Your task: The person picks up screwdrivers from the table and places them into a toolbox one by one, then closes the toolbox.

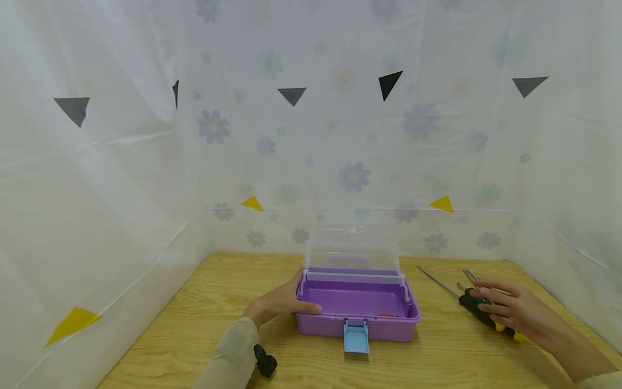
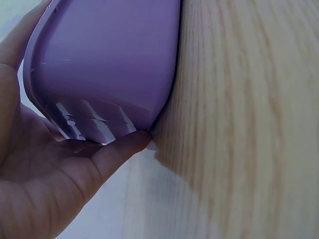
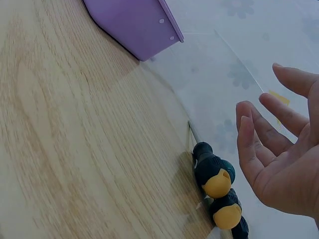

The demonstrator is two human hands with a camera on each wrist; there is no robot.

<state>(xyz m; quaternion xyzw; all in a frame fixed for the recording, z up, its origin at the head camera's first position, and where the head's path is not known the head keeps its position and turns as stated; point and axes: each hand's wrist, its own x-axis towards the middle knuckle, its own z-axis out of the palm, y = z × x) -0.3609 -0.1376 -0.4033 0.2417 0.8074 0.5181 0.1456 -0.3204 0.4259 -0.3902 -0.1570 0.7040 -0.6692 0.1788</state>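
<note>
A purple plastic toolbox [image 1: 323, 326] stands on the table with its clear lid [image 1: 352, 248] raised at the back and its light blue latch [image 1: 356, 339] hanging down in front. My left hand [image 1: 284, 300] grips the box's left end, thumb along the front rim. In the left wrist view, fingers bend round the purple end wall [image 2: 109, 59] near its base. My right hand [image 1: 510, 308] hovers over several screwdrivers at the right, fingers spread and loosely bent, holding nothing. One screwdriver [image 3: 209, 167] shows a dark green handle with a yellow end.
Inside the toolbox a bit of something red [image 1: 386, 315] shows behind the front wall. A wood-grain table [image 1: 194, 324] lies underneath. Whitish plastic sheeting [image 1: 340, 151] with flowers and coloured triangles encloses the back and sides. A small black device [image 1: 265, 361] sits at my left wrist.
</note>
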